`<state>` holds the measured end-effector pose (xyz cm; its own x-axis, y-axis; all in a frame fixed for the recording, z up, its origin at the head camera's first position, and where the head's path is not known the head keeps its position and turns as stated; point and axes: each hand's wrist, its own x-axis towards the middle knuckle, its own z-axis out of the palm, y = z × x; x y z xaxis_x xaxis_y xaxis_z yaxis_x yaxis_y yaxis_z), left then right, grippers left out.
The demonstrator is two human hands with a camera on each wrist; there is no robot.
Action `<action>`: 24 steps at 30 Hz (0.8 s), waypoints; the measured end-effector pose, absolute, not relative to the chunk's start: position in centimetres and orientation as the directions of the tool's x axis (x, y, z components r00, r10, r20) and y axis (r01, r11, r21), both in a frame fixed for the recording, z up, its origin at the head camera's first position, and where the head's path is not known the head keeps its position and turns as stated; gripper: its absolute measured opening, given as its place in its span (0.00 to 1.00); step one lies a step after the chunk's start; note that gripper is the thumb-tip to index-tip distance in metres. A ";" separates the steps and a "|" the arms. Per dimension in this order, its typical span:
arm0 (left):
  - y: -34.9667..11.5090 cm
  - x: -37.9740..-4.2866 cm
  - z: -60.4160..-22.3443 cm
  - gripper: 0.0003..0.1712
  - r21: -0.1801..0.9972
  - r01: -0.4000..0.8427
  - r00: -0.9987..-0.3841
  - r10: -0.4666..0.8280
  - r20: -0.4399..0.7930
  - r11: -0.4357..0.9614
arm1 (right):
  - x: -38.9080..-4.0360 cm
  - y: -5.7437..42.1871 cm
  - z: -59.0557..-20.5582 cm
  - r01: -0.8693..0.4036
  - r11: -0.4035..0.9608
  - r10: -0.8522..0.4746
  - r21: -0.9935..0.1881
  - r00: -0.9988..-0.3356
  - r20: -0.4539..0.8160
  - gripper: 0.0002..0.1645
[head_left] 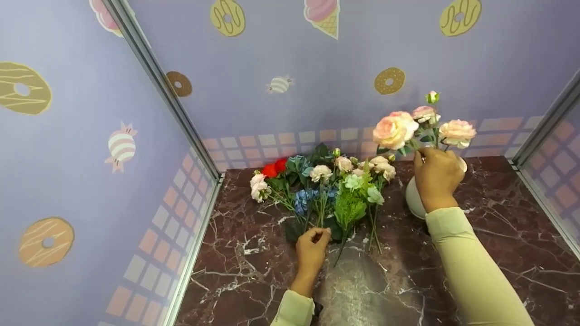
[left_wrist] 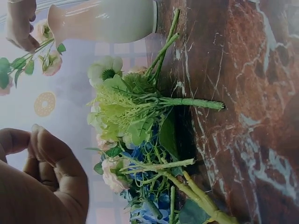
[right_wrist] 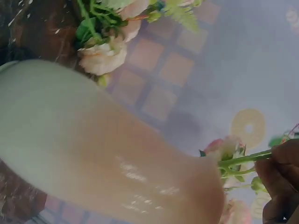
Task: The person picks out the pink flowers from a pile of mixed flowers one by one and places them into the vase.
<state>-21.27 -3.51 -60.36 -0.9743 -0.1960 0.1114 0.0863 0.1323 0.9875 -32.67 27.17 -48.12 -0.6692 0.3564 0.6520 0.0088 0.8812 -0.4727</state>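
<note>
Roses (head_left: 395, 130), peach-pink and leafy, raised at the mouth of the pale vase (head_left: 413, 199), with the stem pinched in the right hand (head_left: 437, 174). Vase standing upright on the dark marbled bench (head_left: 249, 290), to the right of the loose flowers. In the right wrist view, finger and thumb narrowed on the green stem (right_wrist: 247, 158), just beside the flared lip; depth of the stem inside impossible to tell. Left hand (head_left: 311, 249) low over the bench near the bunch's lower ends, fingers loosely bent, thumb close to fingertips, nothing visible between them.

Step in hand, judging by the pose: guiding the rose stem at the vase mouth. Probably best done by holding only the stem, clear of petals and leaves, and aiming for the middle of the mouth rather than scraping along the lip. Ease side shoots past the rim one by one, being likely to snag there. Feed down in line with the neck, in short pushes, shifting the pinch higher as needed. Avoid levering sideways, with so tall and top-heavy a spray probably able to tip the vase. Perhaps steady the vase body with the left hand, away from the blue flowers (head_left: 302, 201), red blooms (head_left: 275, 168) and ferny greenery (head_left: 350, 210). Before letting go, check for a stable lean and uncrushed blooms.
</note>
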 end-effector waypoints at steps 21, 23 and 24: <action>-4.3 -31.1 -61.4 0.16 0.799 0.019 -0.979 -0.150 0.136 0.601 | -22.1 19.9 -60.6 -0.133 0.910 0.063 -0.394 -0.892 0.447 0.11; -4.2 -32.5 -61.6 0.18 0.782 -0.001 -0.986 -0.131 0.103 0.624 | -21.2 18.6 -61.3 -0.178 0.910 0.005 -0.374 -0.898 0.439 0.09; -4.1 -33.1 -61.8 0.19 0.770 -0.003 -0.988 -0.120 0.096 0.638 | -20.8 18.0 -61.6 -0.199 0.911 -0.019 -0.361 -0.896 0.444 0.10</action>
<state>-33.13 -4.08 -61.81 -0.9881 -0.1201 0.0962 -0.0026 0.6384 0.7697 -20.77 18.03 -61.55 -0.8958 -0.0194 0.4440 -0.1988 0.9109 -0.3614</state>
